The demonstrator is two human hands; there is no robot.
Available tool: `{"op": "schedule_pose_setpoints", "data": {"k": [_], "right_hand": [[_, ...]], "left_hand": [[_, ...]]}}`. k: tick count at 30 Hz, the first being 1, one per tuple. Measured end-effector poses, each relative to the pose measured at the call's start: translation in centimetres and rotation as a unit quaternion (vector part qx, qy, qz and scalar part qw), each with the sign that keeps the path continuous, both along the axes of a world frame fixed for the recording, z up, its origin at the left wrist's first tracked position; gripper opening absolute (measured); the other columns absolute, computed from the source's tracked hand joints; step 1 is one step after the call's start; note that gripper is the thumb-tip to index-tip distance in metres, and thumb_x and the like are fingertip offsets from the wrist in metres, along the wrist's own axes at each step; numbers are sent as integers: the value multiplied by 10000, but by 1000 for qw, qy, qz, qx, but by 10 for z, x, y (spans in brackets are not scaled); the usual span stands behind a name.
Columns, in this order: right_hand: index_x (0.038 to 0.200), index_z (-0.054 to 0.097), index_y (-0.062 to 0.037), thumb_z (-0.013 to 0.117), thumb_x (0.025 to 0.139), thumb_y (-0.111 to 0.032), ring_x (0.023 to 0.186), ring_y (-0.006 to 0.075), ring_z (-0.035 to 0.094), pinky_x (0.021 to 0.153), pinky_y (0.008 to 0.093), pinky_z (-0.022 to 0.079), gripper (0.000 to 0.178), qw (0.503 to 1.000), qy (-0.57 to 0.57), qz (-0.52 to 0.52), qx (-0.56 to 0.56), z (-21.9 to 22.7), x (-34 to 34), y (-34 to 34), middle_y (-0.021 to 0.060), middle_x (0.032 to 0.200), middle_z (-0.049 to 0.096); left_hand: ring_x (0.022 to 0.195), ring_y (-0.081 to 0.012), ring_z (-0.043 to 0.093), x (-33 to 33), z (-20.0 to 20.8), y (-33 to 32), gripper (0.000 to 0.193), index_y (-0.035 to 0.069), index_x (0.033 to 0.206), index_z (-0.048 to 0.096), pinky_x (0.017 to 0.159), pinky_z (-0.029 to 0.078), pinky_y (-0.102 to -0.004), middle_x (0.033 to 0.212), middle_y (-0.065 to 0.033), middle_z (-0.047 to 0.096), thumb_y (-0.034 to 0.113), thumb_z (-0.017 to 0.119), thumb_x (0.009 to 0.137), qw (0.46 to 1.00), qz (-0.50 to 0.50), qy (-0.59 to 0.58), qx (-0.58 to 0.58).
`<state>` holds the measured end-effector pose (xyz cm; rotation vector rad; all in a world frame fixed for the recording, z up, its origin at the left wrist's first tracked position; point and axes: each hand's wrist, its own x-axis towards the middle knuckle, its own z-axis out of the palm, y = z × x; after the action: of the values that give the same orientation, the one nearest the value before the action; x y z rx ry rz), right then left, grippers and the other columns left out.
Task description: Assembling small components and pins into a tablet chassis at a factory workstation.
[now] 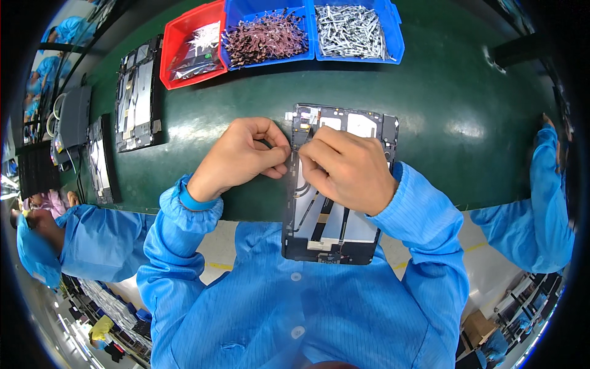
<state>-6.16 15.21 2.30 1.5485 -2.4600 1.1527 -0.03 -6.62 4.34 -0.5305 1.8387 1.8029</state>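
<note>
A dark open tablet frame (pixel 359 126) with silver and black inner panels lies on the green bench and overhangs its near edge. My left hand (pixel 241 157) grips the frame's left edge, fingers curled. My right hand (pixel 350 169) rests on the frame's upper middle, fingertips pinched on a small thin part near the top left corner. What that part is stays too small to tell. Both forearms wear blue sleeves.
At the far edge stand a red bin (pixel 181 37) with bagged parts and two blue bins, one (pixel 236 12) with brown parts, one (pixel 393 37) with silvery parts. Other tablet frames (pixel 136 92) lie left. Co-workers in blue sit at left (pixel 98 240) and right (pixel 547 203).
</note>
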Motion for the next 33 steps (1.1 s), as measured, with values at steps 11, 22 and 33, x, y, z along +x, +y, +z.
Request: {"op": "schedule_pose_setpoints", "data": {"k": [11, 22, 33], "right_hand": [[803, 622, -43, 735, 775, -29, 601, 207, 650, 534, 339, 526, 117, 997, -34, -65, 16, 6, 3, 1, 71, 763, 598], [776, 648, -17, 706, 803, -81, 577, 262, 649, 548, 382, 519, 91, 987, -136, -63, 58, 22, -23, -15, 119, 692, 626], [894, 763, -38, 735, 816, -247, 878, 380, 720, 750, 476, 583, 225, 951, 92, -233, 182, 35, -138, -43, 182, 954, 743]], "left_hand": [[779, -153, 733, 2, -3, -2, 80, -26, 977, 637, 689, 633, -269, 920, -79, 690, 22, 677, 926, 999, -23, 38, -1], [613, -142, 705, -3, -7, 14, 162, -19, 832, 608, 502, 548, -272, 733, -65, 666, 73, 742, 819, 977, -41, 91, -187], [650, -103, 676, 14, -25, -5, 256, 1, 946, 607, 486, 523, -237, 803, -38, 663, 208, 757, 963, 985, -18, 170, 10]]}}
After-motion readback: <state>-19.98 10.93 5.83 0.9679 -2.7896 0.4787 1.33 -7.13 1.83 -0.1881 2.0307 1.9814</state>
